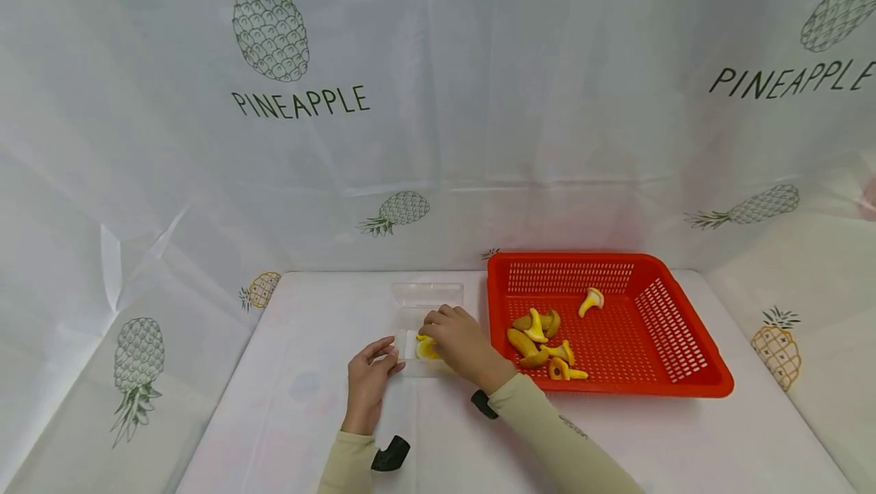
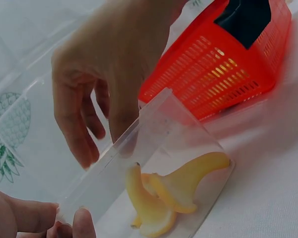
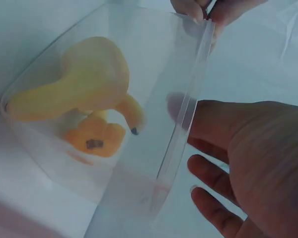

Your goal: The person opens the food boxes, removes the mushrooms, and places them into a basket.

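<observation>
On the table, clear plastic box (image 1: 430,327), lid open, yellow banana pieces (image 1: 427,349) inside

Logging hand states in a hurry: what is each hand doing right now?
Left hand: pinches the clear box at its corner.
Right hand: open, fingers relaxed at the box's rim, holding nothing.

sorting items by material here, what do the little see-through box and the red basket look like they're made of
Small clear rectangular box: seemingly thin rigid transparent plastic, glossy; the yellow pieces inside show through its wall. Red perforated rectangular basket: likely moulded plastic, smooth with a slight sheen; uniform colour and even rows of slots suggest moulding.
</observation>
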{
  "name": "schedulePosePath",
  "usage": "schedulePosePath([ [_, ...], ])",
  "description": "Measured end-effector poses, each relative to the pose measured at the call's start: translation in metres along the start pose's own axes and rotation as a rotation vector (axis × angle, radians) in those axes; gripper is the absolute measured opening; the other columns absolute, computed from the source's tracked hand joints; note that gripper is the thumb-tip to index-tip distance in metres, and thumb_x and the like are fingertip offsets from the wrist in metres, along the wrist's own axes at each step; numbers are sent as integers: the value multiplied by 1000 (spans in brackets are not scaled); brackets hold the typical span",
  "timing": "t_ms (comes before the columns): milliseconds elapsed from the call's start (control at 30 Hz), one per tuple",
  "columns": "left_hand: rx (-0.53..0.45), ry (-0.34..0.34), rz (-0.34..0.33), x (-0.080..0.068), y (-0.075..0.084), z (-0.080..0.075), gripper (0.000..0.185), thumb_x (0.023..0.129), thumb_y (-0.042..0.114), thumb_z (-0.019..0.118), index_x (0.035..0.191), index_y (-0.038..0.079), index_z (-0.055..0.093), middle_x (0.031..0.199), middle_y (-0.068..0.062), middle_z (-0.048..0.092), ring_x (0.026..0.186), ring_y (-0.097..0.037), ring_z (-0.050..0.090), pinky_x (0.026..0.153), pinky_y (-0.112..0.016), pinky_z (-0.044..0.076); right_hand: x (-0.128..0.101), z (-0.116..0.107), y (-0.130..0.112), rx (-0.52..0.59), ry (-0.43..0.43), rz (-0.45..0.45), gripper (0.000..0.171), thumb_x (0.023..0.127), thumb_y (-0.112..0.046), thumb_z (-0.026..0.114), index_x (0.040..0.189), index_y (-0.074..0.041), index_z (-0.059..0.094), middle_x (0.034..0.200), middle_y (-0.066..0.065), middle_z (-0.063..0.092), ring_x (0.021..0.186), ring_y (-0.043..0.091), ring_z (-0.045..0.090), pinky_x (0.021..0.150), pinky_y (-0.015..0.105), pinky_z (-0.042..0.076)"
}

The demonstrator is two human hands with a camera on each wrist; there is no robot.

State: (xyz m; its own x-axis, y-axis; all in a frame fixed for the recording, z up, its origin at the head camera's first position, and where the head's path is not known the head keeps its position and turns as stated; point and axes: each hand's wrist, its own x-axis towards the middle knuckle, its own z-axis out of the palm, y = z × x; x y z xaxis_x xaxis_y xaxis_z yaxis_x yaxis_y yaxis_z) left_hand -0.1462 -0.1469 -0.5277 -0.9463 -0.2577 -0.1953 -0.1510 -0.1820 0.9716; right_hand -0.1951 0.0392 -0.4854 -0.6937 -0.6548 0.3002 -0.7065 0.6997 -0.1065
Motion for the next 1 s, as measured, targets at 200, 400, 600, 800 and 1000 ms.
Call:
schedulePosePath([
  [200,0,2,-2,0,0,0,38,99,-8,64,135,-18,59,106,-12,61,87,-15,68,76,-24,64,6,2,-4,-61,-74,50,27,85,-19,90,111,-19,84,109,-2,76,102,20,64,98,34,56],
  [400,4,-6,8,-1,3,0,38,99,-7,64,135,-18,59,107,-12,61,89,-16,68,77,-24,64,10,8,-5,-91,-117,120,22,84,-20,91,106,-20,86,101,-2,77,94,20,62,95,35,57],
  [600,6,4,15,-2,3,1,37,99,-8,63,134,-19,59,106,-14,60,88,-19,69,76,-23,64,12,11,-5,-36,-162,181,29,83,-21,92,111,-19,86,105,-1,79,97,21,64,96,35,58],
  [800,18,16,1,-2,3,2,37,98,-9,62,134,-19,59,107,-15,60,92,-22,68,76,-23,64,13,9,-7,-63,-169,183,30,82,-23,92,110,-20,85,104,0,76,97,20,60,95,34,57],
  [1000,20,9,4,-3,3,1,37,99,-9,62,135,-19,59,107,-14,60,92,-21,68,76,-23,64,5,-1,-5,-87,-10,166,26,80,-17,93,104,-19,83,102,0,72,100,20,59,92,32,57],
])
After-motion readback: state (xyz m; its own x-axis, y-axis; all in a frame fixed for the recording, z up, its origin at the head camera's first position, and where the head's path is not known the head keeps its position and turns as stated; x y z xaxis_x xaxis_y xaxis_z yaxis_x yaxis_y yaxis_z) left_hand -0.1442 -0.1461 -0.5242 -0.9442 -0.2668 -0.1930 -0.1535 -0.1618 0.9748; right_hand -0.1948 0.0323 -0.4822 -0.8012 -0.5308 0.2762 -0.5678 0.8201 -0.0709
